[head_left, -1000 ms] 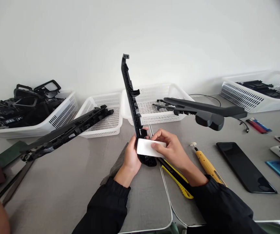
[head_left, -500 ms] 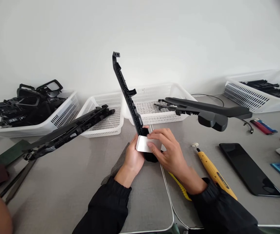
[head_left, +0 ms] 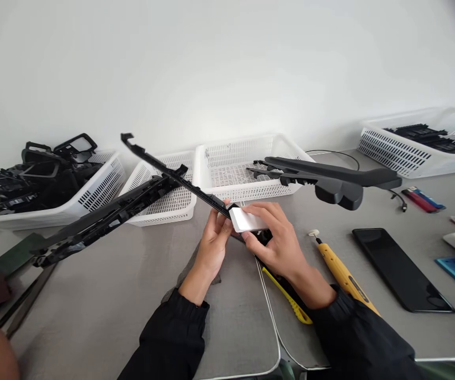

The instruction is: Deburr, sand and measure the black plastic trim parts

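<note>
A long black plastic trim piece (head_left: 196,191) slants up to the left, with my left hand (head_left: 210,245) closed around its lower end. Between the thumb and fingers of my right hand (head_left: 278,240) is a small white block (head_left: 247,219), pressed against that same end. The block and fingers hide part of the black piece there. Below my right hand lies a yellow utility knife (head_left: 291,298), partly covered by the wrist. A dark grey cloth (head_left: 190,269) shows behind my left wrist.
White baskets (head_left: 160,216) line the wall, some holding black plastic parts (head_left: 49,177). More black trim (head_left: 330,177) overhangs a basket on the right. A yellow rotary tool (head_left: 342,272), black phone (head_left: 404,269) and lighters (head_left: 423,199) lie at right; green sandpaper (head_left: 11,256) at left.
The black trim piece has swung from nearly upright to a low slant toward the left. Both hands have turned with it, and the white block has shifted slightly up and right.
</note>
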Action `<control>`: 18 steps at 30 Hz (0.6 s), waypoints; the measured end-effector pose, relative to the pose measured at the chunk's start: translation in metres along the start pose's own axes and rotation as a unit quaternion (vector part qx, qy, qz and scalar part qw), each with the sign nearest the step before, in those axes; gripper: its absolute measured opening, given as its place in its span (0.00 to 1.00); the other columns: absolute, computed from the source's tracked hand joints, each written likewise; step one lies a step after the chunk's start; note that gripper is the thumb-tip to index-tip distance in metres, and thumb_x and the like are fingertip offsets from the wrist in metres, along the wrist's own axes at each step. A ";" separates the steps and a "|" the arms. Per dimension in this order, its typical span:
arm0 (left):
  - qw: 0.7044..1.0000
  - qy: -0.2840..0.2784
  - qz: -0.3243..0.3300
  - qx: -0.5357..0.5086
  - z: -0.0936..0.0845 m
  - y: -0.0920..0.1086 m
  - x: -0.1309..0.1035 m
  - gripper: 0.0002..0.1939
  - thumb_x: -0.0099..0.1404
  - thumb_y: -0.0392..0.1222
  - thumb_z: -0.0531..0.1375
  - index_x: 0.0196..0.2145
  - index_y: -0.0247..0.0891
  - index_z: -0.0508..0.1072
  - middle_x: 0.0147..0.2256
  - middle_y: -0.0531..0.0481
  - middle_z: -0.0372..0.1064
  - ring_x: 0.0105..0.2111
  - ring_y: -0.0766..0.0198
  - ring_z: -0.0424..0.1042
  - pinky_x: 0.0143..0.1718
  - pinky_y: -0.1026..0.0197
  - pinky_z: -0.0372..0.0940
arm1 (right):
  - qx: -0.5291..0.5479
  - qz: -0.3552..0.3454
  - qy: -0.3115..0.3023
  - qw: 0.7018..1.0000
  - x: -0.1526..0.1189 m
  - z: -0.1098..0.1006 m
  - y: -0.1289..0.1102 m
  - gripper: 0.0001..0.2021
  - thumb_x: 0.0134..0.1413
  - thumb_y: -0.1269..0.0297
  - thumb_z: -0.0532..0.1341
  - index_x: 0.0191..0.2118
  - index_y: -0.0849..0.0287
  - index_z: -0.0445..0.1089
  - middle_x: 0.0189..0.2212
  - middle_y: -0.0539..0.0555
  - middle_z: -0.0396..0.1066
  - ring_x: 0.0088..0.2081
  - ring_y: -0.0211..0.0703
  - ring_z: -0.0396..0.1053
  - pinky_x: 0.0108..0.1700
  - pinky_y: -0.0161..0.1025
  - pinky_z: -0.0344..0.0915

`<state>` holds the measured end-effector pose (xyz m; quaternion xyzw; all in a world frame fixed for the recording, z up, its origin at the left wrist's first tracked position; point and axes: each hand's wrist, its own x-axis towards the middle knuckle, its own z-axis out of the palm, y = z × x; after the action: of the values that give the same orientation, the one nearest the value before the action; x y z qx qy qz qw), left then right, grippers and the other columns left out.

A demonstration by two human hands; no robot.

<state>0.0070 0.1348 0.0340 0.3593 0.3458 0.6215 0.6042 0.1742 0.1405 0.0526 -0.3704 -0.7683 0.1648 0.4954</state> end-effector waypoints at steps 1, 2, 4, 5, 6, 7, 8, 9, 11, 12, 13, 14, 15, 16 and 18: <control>1.000 -0.013 0.001 0.013 -0.001 -0.001 0.000 0.29 0.65 0.49 0.74 0.61 0.52 0.75 0.52 0.49 0.77 0.50 0.57 0.75 0.48 0.59 0.69 | -0.007 -0.005 0.005 1.000 0.000 -0.001 0.001 0.19 0.62 0.66 0.64 0.58 0.51 0.72 0.54 0.59 0.75 0.55 0.59 0.70 0.57 0.57 0.68; 0.999 -0.030 0.002 0.022 -0.003 -0.002 0.000 0.31 0.65 0.49 0.74 0.63 0.53 0.73 0.52 0.50 0.77 0.50 0.57 0.75 0.48 0.59 0.69 | -0.015 -0.012 0.012 1.000 0.001 -0.001 0.002 0.19 0.61 0.66 0.63 0.58 0.51 0.71 0.54 0.59 0.75 0.55 0.60 0.70 0.57 0.58 0.68; 0.997 -0.064 0.004 0.033 -0.005 -0.004 0.000 0.34 0.66 0.50 0.73 0.66 0.56 0.69 0.53 0.50 0.77 0.51 0.56 0.75 0.49 0.58 0.70 | -0.028 -0.030 0.027 0.999 0.001 -0.002 0.003 0.20 0.60 0.67 0.63 0.58 0.51 0.71 0.54 0.59 0.74 0.56 0.61 0.69 0.58 0.60 0.68; 0.996 -0.077 0.007 0.038 -0.006 -0.004 0.000 0.34 0.66 0.50 0.73 0.66 0.56 0.68 0.53 0.50 0.76 0.51 0.56 0.74 0.50 0.57 0.70 | -0.032 -0.038 0.033 0.998 0.001 -0.003 0.002 0.21 0.59 0.68 0.63 0.58 0.51 0.71 0.54 0.59 0.74 0.56 0.61 0.69 0.58 0.60 0.67; 0.995 -0.085 0.013 0.044 -0.006 -0.005 0.001 0.34 0.66 0.50 0.73 0.65 0.56 0.67 0.53 0.50 0.76 0.52 0.56 0.74 0.50 0.57 0.70 | -0.033 -0.043 0.037 0.998 0.001 -0.003 0.002 0.21 0.59 0.68 0.62 0.58 0.52 0.71 0.54 0.60 0.73 0.56 0.61 0.69 0.58 0.61 0.67; 0.994 -0.088 0.024 0.052 -0.006 -0.005 0.001 0.33 0.66 0.51 0.74 0.64 0.54 0.68 0.53 0.50 0.75 0.52 0.56 0.74 0.50 0.57 0.70 | -0.032 -0.048 0.039 0.998 0.001 -0.003 0.002 0.21 0.59 0.69 0.62 0.58 0.52 0.71 0.54 0.60 0.73 0.56 0.61 0.69 0.58 0.61 0.67; 0.993 -0.088 0.039 0.063 -0.006 -0.004 0.001 0.31 0.66 0.51 0.74 0.62 0.53 0.69 0.52 0.50 0.75 0.50 0.57 0.74 0.49 0.57 0.70 | -0.030 -0.051 0.038 0.998 0.001 -0.003 0.001 0.21 0.59 0.69 0.62 0.58 0.52 0.71 0.54 0.59 0.73 0.56 0.61 0.69 0.58 0.61 0.68; 0.992 -0.087 0.058 0.077 -0.005 -0.004 0.002 0.28 0.66 0.50 0.74 0.59 0.51 0.69 0.50 0.50 0.75 0.48 0.58 0.75 0.48 0.58 0.71 | -0.026 -0.054 0.036 0.998 0.001 -0.003 0.000 0.21 0.59 0.69 0.61 0.58 0.51 0.71 0.54 0.59 0.73 0.56 0.60 0.69 0.58 0.61 0.67; 0.986 -0.082 0.098 0.105 -0.003 -0.004 0.001 0.23 0.67 0.50 0.73 0.54 0.48 0.70 0.44 0.51 0.74 0.41 0.61 0.74 0.42 0.60 0.71 | -0.013 -0.059 0.027 0.998 0.000 -0.003 0.000 0.20 0.61 0.66 0.61 0.58 0.51 0.71 0.55 0.60 0.72 0.57 0.61 0.69 0.59 0.61 0.67; 0.983 -0.079 0.115 0.117 -0.002 -0.004 0.000 0.21 0.67 0.49 0.72 0.52 0.47 0.69 0.42 0.52 0.72 0.39 0.62 0.74 0.40 0.61 0.71 | -0.005 -0.061 0.021 0.998 0.000 -0.003 0.000 0.19 0.62 0.64 0.62 0.58 0.51 0.71 0.55 0.60 0.72 0.57 0.61 0.68 0.59 0.62 0.67; 0.980 -0.076 0.129 0.128 -0.001 -0.005 -0.001 0.20 0.68 0.49 0.72 0.51 0.47 0.69 0.40 0.53 0.71 0.37 0.63 0.73 0.38 0.62 0.70 | 0.001 -0.060 0.016 0.998 -0.001 -0.003 0.000 0.19 0.63 0.61 0.62 0.58 0.51 0.71 0.55 0.60 0.72 0.57 0.62 0.69 0.59 0.62 0.67; 0.978 -0.072 0.142 0.138 0.000 -0.006 -0.001 0.19 0.69 0.49 0.71 0.50 0.46 0.68 0.39 0.54 0.70 0.36 0.64 0.72 0.37 0.62 0.70 | 0.005 -0.056 0.014 0.998 -0.001 -0.003 -0.001 0.18 0.64 0.60 0.62 0.58 0.51 0.72 0.55 0.60 0.72 0.57 0.62 0.69 0.59 0.62 0.67; 0.975 -0.066 0.152 0.149 0.000 -0.007 -0.002 0.18 0.69 0.49 0.71 0.50 0.46 0.68 0.39 0.54 0.69 0.35 0.64 0.72 0.37 0.63 0.70 | 0.005 -0.047 0.015 0.999 -0.001 -0.003 -0.001 0.17 0.65 0.58 0.62 0.58 0.51 0.72 0.55 0.60 0.73 0.57 0.61 0.69 0.59 0.61 0.67; 0.972 -0.057 0.160 0.164 -0.001 -0.009 -0.003 0.18 0.69 0.49 0.71 0.49 0.46 0.68 0.39 0.53 0.69 0.36 0.64 0.72 0.37 0.63 0.70 | 0.003 -0.035 0.019 0.999 -0.001 -0.003 -0.001 0.16 0.66 0.58 0.62 0.57 0.50 0.73 0.54 0.59 0.73 0.56 0.61 0.69 0.58 0.61 0.68; 0.962 -0.035 0.174 0.207 -0.003 -0.012 -0.004 0.18 0.67 0.50 0.72 0.47 0.44 0.69 0.41 0.52 0.68 0.37 0.63 0.72 0.38 0.62 0.70 | -0.002 -0.013 0.029 0.999 -0.001 -0.003 -0.001 0.13 0.67 0.60 0.61 0.55 0.50 0.74 0.53 0.59 0.74 0.55 0.60 0.70 0.57 0.60 0.68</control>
<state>0.0103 0.1310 0.0223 0.5529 0.3780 0.6185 0.4110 0.1765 0.1387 0.0536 -0.3664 -0.7585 0.1460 0.5187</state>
